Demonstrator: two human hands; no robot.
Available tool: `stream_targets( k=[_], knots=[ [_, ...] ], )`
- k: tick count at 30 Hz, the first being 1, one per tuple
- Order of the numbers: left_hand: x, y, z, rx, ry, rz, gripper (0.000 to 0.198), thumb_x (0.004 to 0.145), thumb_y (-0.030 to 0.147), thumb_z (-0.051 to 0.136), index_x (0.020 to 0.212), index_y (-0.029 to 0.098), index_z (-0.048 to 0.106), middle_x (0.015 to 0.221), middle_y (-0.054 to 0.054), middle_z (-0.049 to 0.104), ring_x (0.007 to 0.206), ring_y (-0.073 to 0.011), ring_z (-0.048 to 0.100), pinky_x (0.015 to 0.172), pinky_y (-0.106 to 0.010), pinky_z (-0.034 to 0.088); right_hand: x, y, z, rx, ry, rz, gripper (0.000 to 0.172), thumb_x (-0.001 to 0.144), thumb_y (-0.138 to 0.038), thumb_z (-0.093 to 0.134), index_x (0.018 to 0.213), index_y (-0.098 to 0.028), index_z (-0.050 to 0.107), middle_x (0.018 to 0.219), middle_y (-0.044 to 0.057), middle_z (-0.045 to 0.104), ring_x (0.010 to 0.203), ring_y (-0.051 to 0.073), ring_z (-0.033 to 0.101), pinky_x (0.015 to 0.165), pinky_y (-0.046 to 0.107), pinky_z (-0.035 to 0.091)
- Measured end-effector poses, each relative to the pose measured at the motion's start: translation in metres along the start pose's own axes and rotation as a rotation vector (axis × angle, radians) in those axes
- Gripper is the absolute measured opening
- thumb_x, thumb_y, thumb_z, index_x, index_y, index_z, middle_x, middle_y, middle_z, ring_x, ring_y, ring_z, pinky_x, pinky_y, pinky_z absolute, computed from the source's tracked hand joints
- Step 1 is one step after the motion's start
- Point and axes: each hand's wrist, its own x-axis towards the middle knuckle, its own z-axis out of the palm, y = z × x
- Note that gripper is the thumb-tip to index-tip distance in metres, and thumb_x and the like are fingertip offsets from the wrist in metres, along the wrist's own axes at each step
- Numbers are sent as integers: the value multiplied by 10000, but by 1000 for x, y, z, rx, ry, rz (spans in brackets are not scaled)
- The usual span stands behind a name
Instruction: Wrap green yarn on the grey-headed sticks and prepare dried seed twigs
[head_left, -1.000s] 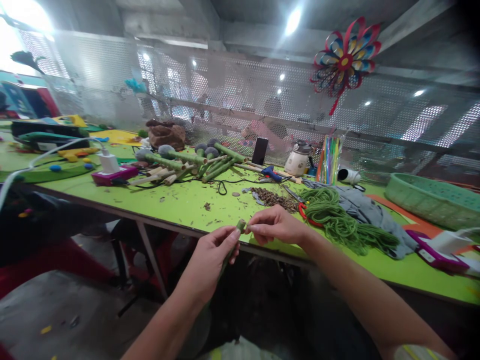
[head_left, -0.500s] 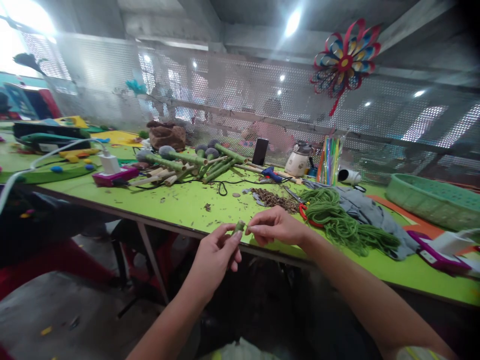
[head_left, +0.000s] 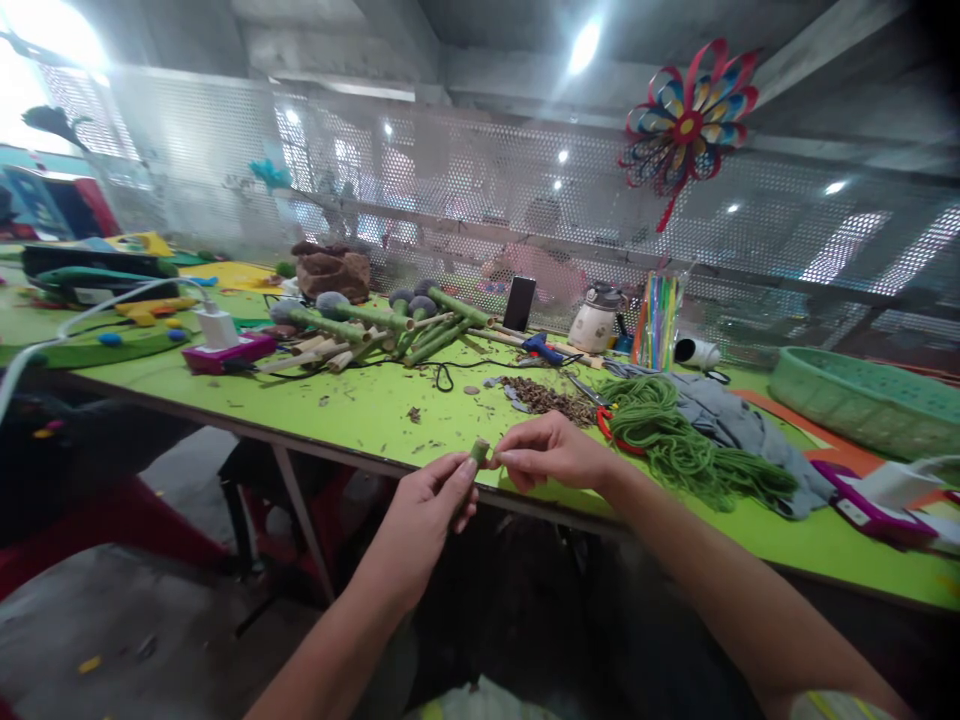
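My left hand point(head_left: 429, 510) is closed around a short green tube point(head_left: 480, 449), its end sticking up past my thumb and forefinger. The rest of the tube is hidden in my palm. Close beside that end, my right hand point(head_left: 551, 450) has thumb and forefinger pinched together on what looks like a thin strand of yarn, hardly visible. Both hands are at the front edge of the green table point(head_left: 360, 420). Right of my right hand lie a hank of green yarn point(head_left: 660, 420) and scissors point(head_left: 609, 425) with red handles, partly under the yarn.
Green and tan tubes point(head_left: 442, 340), some with grey rounded ends, lie piled at the back. A blue glue gun point(head_left: 541, 348), brown bits point(head_left: 547, 397), a phone point(head_left: 520, 303), a kettle point(head_left: 595, 322), grey cloth point(head_left: 731, 415) and a green basket point(head_left: 855, 405) are also there.
My left hand has turned slightly, and the green tube now stands more upright with its end nearer my right fingers. My right hand has hardly moved.
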Motion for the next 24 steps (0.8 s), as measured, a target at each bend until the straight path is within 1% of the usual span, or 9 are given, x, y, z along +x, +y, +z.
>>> stream_targets(
  k=[4,7,9,11,13,16,21,24],
  knots=[
    [1,2,3,24,18,-7,286,804,401,579,905,135,606,695,-17,589,531,-86,511,494,-190,405,0,1,0,15,-1,-3,322,824,-380,600,905,-78,679,549,-1,584,436,48,438,438,168,353],
    [1,4,5,26,5,6,288,802,396,573,910,129,586,824,-60,631,628,-140,613,505,-217,455,0,2,0,18,4,1,318,824,-377,601,890,-74,673,539,-6,574,433,47,447,437,164,358],
    [1,3,5,43,-2,22,291,809,393,562,931,128,572,854,-73,643,657,-170,646,492,-227,456,0,2,1,14,3,1,313,828,-373,597,891,-76,671,543,-7,574,439,47,451,440,163,364],
    [1,1,4,75,6,40,286,817,386,557,935,126,563,807,-69,657,616,-165,647,472,-219,431,0,3,1,17,7,-1,310,827,-371,598,893,-77,670,546,-7,575,442,48,454,441,164,366],
    [2,0,3,98,30,58,272,813,377,571,916,125,562,727,-52,660,558,-139,624,458,-204,401,0,3,1,28,8,4,313,823,-374,601,895,-77,669,549,-5,579,442,50,457,442,166,370],
    [2,-1,2,82,73,61,259,795,366,603,890,130,556,653,-30,650,518,-115,596,449,-190,382,0,1,2,35,9,7,319,819,-379,604,897,-76,670,551,-3,584,440,50,459,445,168,373],
    [1,-1,2,19,72,8,276,768,363,632,889,140,525,606,-9,628,521,-139,618,451,-199,408,0,0,2,28,8,7,319,821,-378,601,892,-75,669,550,-6,583,441,48,458,444,166,374],
    [1,-2,2,17,78,7,294,757,366,645,896,146,508,600,-3,624,524,-152,629,446,-202,414,0,1,2,30,11,5,313,822,-375,601,887,-76,668,549,-5,584,440,49,457,443,167,372]
  ],
)
